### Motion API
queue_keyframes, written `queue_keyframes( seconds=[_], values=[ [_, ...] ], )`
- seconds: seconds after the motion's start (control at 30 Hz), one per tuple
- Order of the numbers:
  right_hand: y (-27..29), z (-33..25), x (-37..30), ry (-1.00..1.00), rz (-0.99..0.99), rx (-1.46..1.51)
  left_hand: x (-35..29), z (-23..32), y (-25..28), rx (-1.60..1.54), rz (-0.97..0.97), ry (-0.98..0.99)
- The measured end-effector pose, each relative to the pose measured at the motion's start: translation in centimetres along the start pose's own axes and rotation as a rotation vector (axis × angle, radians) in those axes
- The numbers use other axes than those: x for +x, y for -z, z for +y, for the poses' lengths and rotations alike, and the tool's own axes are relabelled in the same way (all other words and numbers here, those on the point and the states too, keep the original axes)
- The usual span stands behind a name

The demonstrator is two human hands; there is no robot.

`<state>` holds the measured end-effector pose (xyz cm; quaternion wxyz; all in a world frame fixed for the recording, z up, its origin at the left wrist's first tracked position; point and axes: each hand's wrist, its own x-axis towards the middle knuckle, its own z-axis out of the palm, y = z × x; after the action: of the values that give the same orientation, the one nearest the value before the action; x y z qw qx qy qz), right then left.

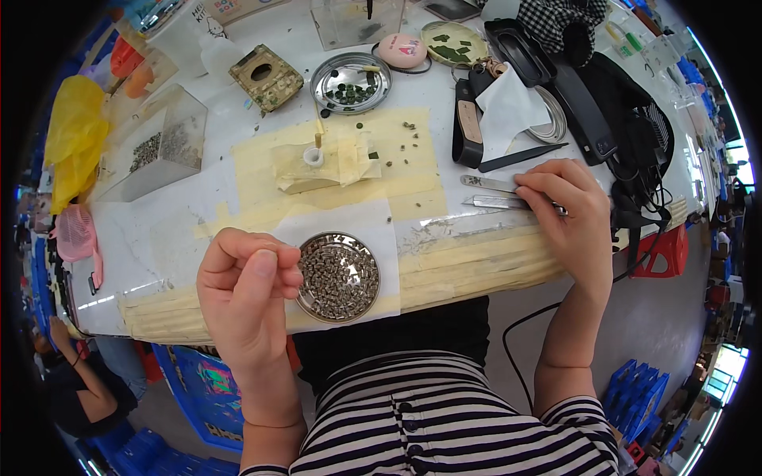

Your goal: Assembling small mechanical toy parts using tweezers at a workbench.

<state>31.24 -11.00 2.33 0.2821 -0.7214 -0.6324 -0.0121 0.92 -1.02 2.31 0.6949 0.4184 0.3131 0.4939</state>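
Note:
My left hand (250, 293) is raised at the left rim of a round metal dish (379, 279), its fingers pinched together. Whatever they hold, if anything, is too small or hidden to make out. Many small metal cylinders (329, 274) fill the dish, which sits on a white sheet. Over on the right, my right hand (565, 210) has its thumb and forefinger closed on the end of silver tweezers (488, 183). Just below these lies a slim metal craft knife (496, 203), partly under the same hand. Black tweezers (524, 157) rest beyond them.
A taped block (325, 168) with a white ring (314, 157) stands mid-table. Behind it are a round tin (352, 63) of dark green bits and a camouflage-patterned box (266, 78). A clear bin (159, 147) stands left; a black strap (467, 123) lies right.

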Motion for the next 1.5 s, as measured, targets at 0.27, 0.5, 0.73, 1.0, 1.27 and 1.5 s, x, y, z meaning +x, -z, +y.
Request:
queue_keyframes(
  seconds=[0.27, 0.5, 0.73, 1.0, 1.27, 1.5],
  values=[
    [-0.1, 0.0, 0.3, 0.073, -0.052, -0.025, 0.2, -0.5, 2.2, -0.175, -0.052, 0.123],
    [0.3, -1.2, -0.9, 0.03, -0.042, 0.02, -0.2, -0.4, 1.7, -0.17, -0.131, 0.181],
    [-1.0, -4.8, -1.6, -0.033, 0.189, 0.439, -0.2, -0.6, 1.7, -0.302, -0.103, 0.248],
    [-3.1, -9.4, -0.2, 0.054, 0.197, 0.706, -0.2, -0.9, 2.0, -0.374, -0.134, 0.27],
    [-3.2, -11.6, 0.5, -0.045, -0.081, 1.12, -0.4, -1.0, 2.1, -0.337, -0.228, 0.21],
    [-3.8, -12.0, 1.4, 0.093, -0.131, 1.037, -0.5, -0.7, 2.1, -0.334, -0.249, 0.247]
  ],
)
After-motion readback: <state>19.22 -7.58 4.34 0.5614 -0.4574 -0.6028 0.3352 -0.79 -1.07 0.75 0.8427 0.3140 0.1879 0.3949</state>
